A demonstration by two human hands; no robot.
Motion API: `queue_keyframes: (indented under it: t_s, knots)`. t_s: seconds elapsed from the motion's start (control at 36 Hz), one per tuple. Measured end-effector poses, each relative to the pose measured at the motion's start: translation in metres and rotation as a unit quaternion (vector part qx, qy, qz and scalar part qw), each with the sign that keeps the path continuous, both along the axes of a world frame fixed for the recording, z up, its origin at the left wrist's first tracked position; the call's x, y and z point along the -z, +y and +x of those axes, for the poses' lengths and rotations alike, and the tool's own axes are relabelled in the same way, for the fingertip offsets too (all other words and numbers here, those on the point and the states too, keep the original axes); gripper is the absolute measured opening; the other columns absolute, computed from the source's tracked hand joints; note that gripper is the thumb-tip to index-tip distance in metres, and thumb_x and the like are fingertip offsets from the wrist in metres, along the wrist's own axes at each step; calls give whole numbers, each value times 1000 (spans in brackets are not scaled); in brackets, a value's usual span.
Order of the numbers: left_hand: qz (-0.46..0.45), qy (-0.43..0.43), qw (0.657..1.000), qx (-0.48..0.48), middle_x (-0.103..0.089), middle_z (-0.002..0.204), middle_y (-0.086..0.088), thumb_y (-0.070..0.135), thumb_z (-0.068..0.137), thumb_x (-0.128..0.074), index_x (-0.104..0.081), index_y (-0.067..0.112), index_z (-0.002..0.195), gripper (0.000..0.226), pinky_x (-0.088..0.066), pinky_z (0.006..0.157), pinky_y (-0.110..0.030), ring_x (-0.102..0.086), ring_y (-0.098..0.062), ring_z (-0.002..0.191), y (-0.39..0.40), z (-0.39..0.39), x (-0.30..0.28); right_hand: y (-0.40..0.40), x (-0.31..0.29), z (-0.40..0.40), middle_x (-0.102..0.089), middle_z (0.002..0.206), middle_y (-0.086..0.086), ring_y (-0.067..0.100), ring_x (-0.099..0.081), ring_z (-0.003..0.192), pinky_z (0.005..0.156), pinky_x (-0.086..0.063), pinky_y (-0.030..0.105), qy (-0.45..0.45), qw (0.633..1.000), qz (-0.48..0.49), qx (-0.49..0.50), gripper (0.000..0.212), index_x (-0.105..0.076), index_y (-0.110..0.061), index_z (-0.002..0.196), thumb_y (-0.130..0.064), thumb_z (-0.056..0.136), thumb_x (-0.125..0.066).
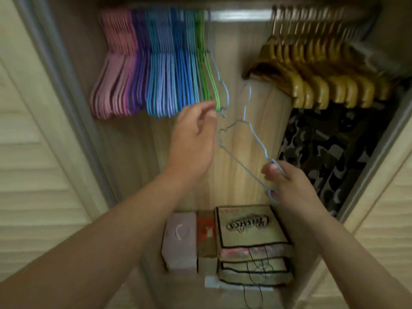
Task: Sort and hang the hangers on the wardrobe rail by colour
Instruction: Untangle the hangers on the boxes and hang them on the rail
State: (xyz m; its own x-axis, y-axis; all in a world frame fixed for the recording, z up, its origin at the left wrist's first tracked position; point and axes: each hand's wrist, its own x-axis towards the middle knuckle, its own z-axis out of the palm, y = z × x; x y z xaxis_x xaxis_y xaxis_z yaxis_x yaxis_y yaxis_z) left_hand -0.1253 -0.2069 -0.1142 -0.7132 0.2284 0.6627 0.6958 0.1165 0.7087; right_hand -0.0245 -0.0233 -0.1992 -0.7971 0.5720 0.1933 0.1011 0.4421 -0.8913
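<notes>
A metal rail (239, 15) runs across the wardrobe top. Wire hangers hang on its left part in colour groups: pink (113, 63), purple (139, 63), blue (171, 68), green (206, 70), then one light blue hanger (219, 79) at the right end. My right hand (287, 184) pinches the lower corner of another light blue wire hanger (247, 139), held tilted below the rail with its hook pointing up. My left hand (194, 134) reaches up with relaxed fingers, its fingertips near the bottom of the green hangers; contact is unclear.
Wooden hangers (321, 70) crowd the rail's right side above dark patterned clothing (334, 148). Boxes (249, 233) and a pink case (180, 239) are stacked on the wardrobe floor. Louvred doors (29, 175) flank both sides. A stretch of rail shows between the wire and wooden hangers.
</notes>
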Motion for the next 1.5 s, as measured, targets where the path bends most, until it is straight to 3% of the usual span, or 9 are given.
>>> queue_keyframes:
  t_s: [0.14,0.25,0.33,0.5,0.78,0.86,1.17,1.33,1.5]
  knots:
    - [-41,204,971,-120,-51,139,-11,10,90,-52,-56,5,139,50,-35,117,-36,-47,-23,133,-15,-35,-84,3,-60,-30,-72,95,1,17,-71,90,61,-49,26,64,998,12,4,30,-66,-20,95,-34,107,-42]
    - [-186,357,886,-229,-24,162,-26,11,83,-57,-33,4,157,78,-19,126,-50,-21,-42,153,-28,-64,-154,-2,-106,-41,-72,91,6,21,-71,87,60,-50,26,90,996,28,0,33,-66,-16,91,-32,107,-43]
    - [-255,383,839,-292,-14,166,-27,14,83,-58,-20,6,161,87,-11,127,-55,-9,-45,155,-29,-78,-201,-3,-129,-50,-72,91,7,20,-70,87,59,-51,28,108,994,30,5,31,-66,-15,92,-30,107,-43]
    - [-351,303,850,-250,-10,168,-18,27,92,-58,-5,19,164,90,1,128,-48,-4,-34,157,-18,-99,-236,-1,-160,-75,-68,88,5,16,-66,83,61,-51,30,116,990,86,6,31,-63,-15,92,-32,107,-41]
    - [-321,306,849,-289,-12,164,-16,42,86,-60,-3,27,162,96,5,127,-53,-3,-37,155,-3,-109,-226,22,-156,-131,-66,79,-1,14,-62,76,70,-51,38,95,975,201,23,36,-60,-23,82,-39,106,-40]
    - [-308,311,849,-295,-13,164,-16,42,87,-60,-4,26,162,95,4,127,-54,-3,-38,155,0,-111,-223,21,-150,-146,-64,79,1,13,-60,73,64,-44,29,75,977,198,1,32,-56,-21,84,-35,107,-40]
    - [-289,327,844,-314,-15,162,-17,39,84,-61,-6,24,160,95,3,127,-55,-4,-41,154,5,-117,-218,21,-135,-169,-65,79,1,19,-63,70,61,-50,36,35,975,214,-42,26,-51,-31,89,-42,107,-36]
    - [-288,333,839,-320,-15,162,-18,41,83,-62,-5,23,161,98,1,126,-56,-5,-41,154,6,-119,-217,12,-143,-176,-64,81,-2,17,-62,76,69,-48,38,15,968,243,-61,31,-53,-28,92,-46,107,-33]
    - [-293,327,840,-318,-14,163,-17,39,85,-61,-3,23,161,97,1,127,-55,-4,-41,154,5,-117,-217,-3,-147,-165,-64,87,-7,8,-61,83,68,-44,26,1,976,194,-99,39,-54,-36,96,-58,105,-23]
